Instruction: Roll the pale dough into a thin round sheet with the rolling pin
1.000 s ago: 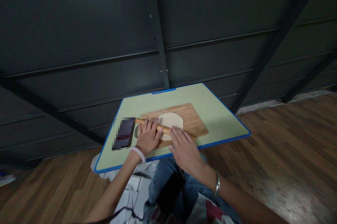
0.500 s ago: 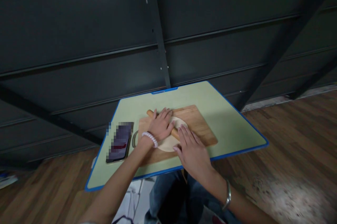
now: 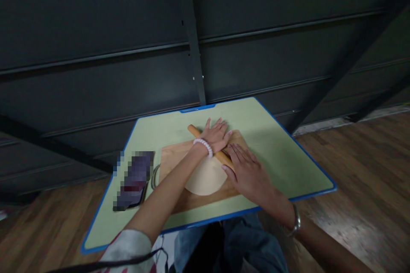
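Note:
A wooden rolling pin (image 3: 193,129) lies slantwise across a flat round of dough (image 3: 206,179) on a wooden cutting board (image 3: 173,157). My left hand (image 3: 216,135) rests palm down on the pin's upper part, its fingers stretched out and spread past it. On the pin's lower end lies my right hand (image 3: 248,170), with fingers extended flat over the wood and the thumb on the near side. Neither hand wraps around the pin. The dough's near half shows below the pin; my hands and left forearm hide part of the rest.
The board sits on a pale green table (image 3: 272,149) with a blue edge. A phone (image 3: 136,181), partly pixelated, lies at the left beside the board's metal handle (image 3: 154,177). Dark metal panels (image 3: 144,76) stand behind the table.
Both hands and the rolling pin have moved to the right and away across the dough, uncovering more of its near side. The view has shifted slightly.

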Tool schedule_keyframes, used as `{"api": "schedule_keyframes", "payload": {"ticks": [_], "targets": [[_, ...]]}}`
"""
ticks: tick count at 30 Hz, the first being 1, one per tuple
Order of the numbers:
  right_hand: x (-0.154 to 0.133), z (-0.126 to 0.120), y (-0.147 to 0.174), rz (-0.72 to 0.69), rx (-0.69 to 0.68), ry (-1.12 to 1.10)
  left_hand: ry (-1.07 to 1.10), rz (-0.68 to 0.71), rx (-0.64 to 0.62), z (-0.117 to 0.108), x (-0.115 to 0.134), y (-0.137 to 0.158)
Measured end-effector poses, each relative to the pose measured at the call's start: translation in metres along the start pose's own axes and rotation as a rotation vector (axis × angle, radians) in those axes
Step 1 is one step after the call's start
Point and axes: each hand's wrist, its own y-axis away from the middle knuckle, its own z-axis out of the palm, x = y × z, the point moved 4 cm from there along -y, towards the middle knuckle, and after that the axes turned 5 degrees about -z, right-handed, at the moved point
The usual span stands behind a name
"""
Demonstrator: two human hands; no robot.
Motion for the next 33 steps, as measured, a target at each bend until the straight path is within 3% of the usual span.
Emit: {"api": "schedule_keyframes", "payload": {"ticks": [7, 11, 21, 33], "targets": [[0.022, -0.003, -0.011, -0.004, -0.182, -0.043, 0.05, -0.034, 0.024, 0.003, 0.008, -0.025], [0.024, -0.002, -0.006, 0.016, -0.13, 0.001, 0.024, -0.008, 0.063, 0.003, 0.008, -0.022], [-0.035, -0.002, 0.015, -0.024, 0.078, 0.098, -0.066, -0.06, 0.155, -0.004, -0.013, 0.049], [-0.101, 0.005, 0.043, -0.041, 0.142, 0.062, -0.056, -0.061, 0.238, -0.003, -0.029, 0.135]]}}
